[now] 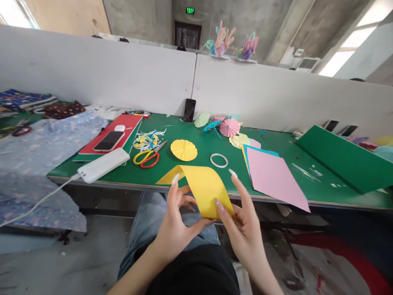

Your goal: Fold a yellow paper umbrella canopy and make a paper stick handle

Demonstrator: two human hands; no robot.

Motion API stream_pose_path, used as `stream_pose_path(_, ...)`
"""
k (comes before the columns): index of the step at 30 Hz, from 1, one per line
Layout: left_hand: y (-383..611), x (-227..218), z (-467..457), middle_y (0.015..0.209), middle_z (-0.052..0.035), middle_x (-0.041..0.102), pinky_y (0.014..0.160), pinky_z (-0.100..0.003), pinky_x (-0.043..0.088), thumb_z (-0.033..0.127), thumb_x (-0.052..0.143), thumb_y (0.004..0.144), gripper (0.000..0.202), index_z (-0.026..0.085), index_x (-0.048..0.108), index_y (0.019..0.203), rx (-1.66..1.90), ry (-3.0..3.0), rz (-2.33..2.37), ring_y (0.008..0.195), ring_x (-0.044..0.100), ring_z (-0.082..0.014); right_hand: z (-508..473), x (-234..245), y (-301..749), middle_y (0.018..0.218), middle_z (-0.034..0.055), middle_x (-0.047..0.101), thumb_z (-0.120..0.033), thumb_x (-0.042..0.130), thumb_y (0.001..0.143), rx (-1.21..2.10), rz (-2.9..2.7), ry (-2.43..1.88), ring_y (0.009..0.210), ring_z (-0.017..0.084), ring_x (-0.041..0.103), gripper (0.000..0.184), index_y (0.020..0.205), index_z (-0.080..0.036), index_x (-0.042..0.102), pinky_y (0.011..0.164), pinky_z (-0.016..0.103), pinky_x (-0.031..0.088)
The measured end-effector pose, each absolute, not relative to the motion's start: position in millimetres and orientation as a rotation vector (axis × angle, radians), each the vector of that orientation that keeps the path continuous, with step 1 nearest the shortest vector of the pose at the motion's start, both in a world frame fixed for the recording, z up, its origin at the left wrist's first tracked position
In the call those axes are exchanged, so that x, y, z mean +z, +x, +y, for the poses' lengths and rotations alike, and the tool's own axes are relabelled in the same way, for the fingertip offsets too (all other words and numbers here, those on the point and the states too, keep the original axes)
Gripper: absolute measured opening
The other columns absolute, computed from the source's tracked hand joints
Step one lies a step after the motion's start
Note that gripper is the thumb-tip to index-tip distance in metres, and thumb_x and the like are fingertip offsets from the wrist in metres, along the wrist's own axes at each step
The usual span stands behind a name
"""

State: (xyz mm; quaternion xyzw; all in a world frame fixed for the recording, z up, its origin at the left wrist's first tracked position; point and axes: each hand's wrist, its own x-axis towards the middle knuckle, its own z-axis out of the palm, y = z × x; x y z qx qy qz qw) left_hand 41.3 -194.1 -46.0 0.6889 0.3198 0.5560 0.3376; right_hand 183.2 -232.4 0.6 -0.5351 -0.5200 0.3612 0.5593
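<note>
A sheet of yellow paper [204,186], bent over in a loose fold, is held in front of the table's near edge above my lap. My left hand [175,223] pinches its lower left part with thumb and fingers. My right hand [241,221] grips the lower right corner, index finger raised. On the green table [276,143] just beyond lie a pleated yellow paper circle [183,149], a white ring [219,160] and a stack of coloured sheets with a pink sheet [274,178] on top.
Yellow and red scissors [149,157] and paper scraps [146,139] lie left of the circle. A white power bank [103,164], a phone [109,140] on a red folder, a pink paper umbrella [229,127], a green board [344,162] at right, and patterned fabric [37,147] at left.
</note>
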Motion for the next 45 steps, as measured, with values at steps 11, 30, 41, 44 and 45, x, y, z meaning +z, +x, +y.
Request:
stream_pose_path(11,12.0,35.1,-173.6,0.106,0.0017,0.067,0.075,-0.016,0.049,0.03,0.069,0.079,0.05,0.031,0.051,0.125,1.135,2.265,0.725,0.084,0.063,-0.0094,-233.0,31.1,203.2,0.135,-0.0007,0.055,-0.034,0.07,0.079,1.236,-1.42,-0.941,0.119,0.019,0.054,0.054,0.129,-0.038,0.051,0.097,0.026,0.045)
stream_pose_path(30,2.6,21.3,-165.0,0.069,0.0021,0.048,0.05,-0.019,0.033,0.028,0.048,0.093,0.022,0.018,0.059,0.077,1.063,2.203,0.825,0.057,0.045,-0.0071,-198.2,39.0,203.6,0.043,-0.0046,0.052,-0.044,0.039,0.096,1.181,-1.946,-1.403,0.036,0.008,0.046,0.039,0.085,-0.016,0.064,0.041,0.018,0.037)
stream_pose_path(41,11.7,10.3,-156.9,0.058,0.0034,0.041,0.053,-0.021,0.032,0.019,0.048,0.091,0.024,0.017,0.051,0.067,1.304,2.187,0.989,0.054,0.039,-0.0087,-191.4,26.7,202.2,0.083,0.0066,0.063,-0.043,0.056,0.087,0.741,-1.938,-1.355,0.081,0.02,0.059,0.028,0.08,-0.019,0.069,0.073,0.031,0.047)
stream_pose_path(44,14.4,8.2,-154.4,0.061,0.002,0.047,0.055,-0.021,0.035,0.021,0.047,0.091,0.021,0.018,0.056,0.072,1.315,2.151,0.987,0.056,0.043,-0.0095,-188.3,19.3,194.6,0.111,0.0091,0.061,-0.04,0.049,0.091,0.78,-1.886,-1.245,0.101,0.021,0.057,0.029,0.094,-0.02,0.069,0.087,0.033,0.045)
stream_pose_path(45,15.1,7.6,-154.0,0.061,0.0016,0.048,0.055,-0.022,0.035,0.022,0.047,0.091,0.021,0.018,0.057,0.073,1.321,2.131,0.987,0.056,0.044,-0.0098,-187.9,17.0,192.3,0.106,0.0084,0.063,-0.04,0.045,0.093,0.791,-1.859,-1.239,0.096,0.02,0.059,0.032,0.092,-0.018,0.069,0.083,0.031,0.046)
